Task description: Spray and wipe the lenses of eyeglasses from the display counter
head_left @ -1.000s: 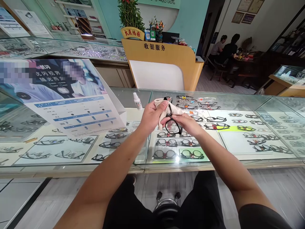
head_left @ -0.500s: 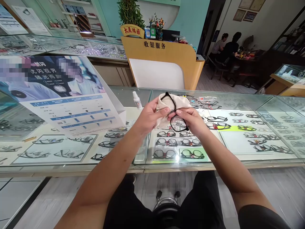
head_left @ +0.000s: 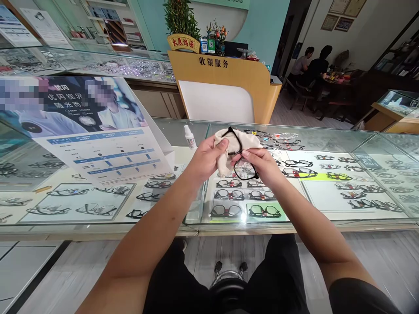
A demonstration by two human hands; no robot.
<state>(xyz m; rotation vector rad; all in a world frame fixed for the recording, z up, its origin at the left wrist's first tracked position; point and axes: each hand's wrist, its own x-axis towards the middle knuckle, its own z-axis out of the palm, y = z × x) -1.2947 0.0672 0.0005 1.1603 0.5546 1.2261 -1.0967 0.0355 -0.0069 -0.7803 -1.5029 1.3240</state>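
Note:
A pair of black-framed glasses [head_left: 246, 169] is held tilted above the glass counter, between my two hands. My left hand [head_left: 209, 158] is closed on a cream cloth [head_left: 224, 165], its thumb pressing the cloth around the upper lens. Part of the cloth lies behind that lens and spreads to the right. My right hand [head_left: 262, 162] pinches the glasses near the bridge, and the lower lens hangs uncovered beneath its fingers. The fingers behind the cloth are hidden.
A white spray bottle [head_left: 189, 137] stands on the glass counter [head_left: 193, 218], left of my hands. Further left is a large printed sign [head_left: 108, 144]. Several eyeglass frames [head_left: 264, 211] lie inside the display case. Two people [head_left: 316, 65] sit at the far right.
My left thumb has moved up and left over the upper lens, and the cloth hangs bunched below it. My right hand keeps its hold on the glasses.

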